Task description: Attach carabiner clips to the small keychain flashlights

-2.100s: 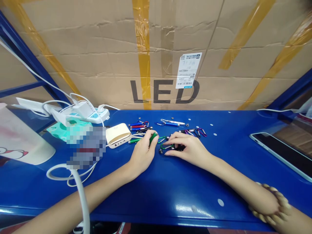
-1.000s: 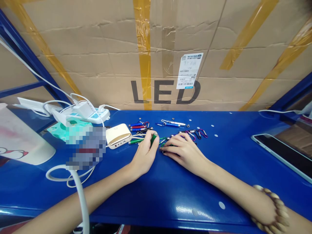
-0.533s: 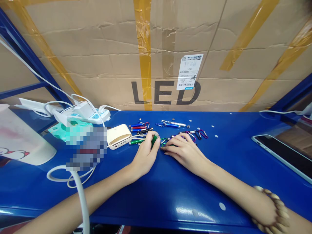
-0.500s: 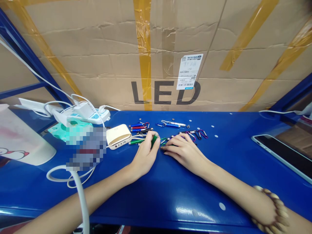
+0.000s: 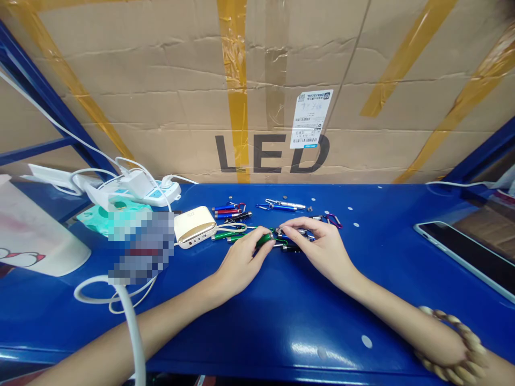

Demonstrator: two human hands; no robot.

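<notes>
My left hand (image 5: 241,262) pinches a small green keychain flashlight (image 5: 265,239) and holds it lying sideways just above the blue shelf (image 5: 281,311). My right hand (image 5: 322,244) meets it from the right, its fingertips closed on the flashlight's tip end, where a small part sits that I cannot make out. Behind the hands lie several more little flashlights with carabiner clips (image 5: 281,204), in blue, red, black and purple. Another green one (image 5: 220,235) lies to the left.
A cream power bank (image 5: 195,226) sits left of the hands, with a white power strip and chargers (image 5: 137,190) and white cables behind it. A tablet (image 5: 466,254) lies at the right. A cardboard box marked LED (image 5: 273,107) walls the back.
My left hand has turned the green flashlight from upright to lying sideways. My right hand has lifted off the shelf and closed its fingertips on the flashlight's end.
</notes>
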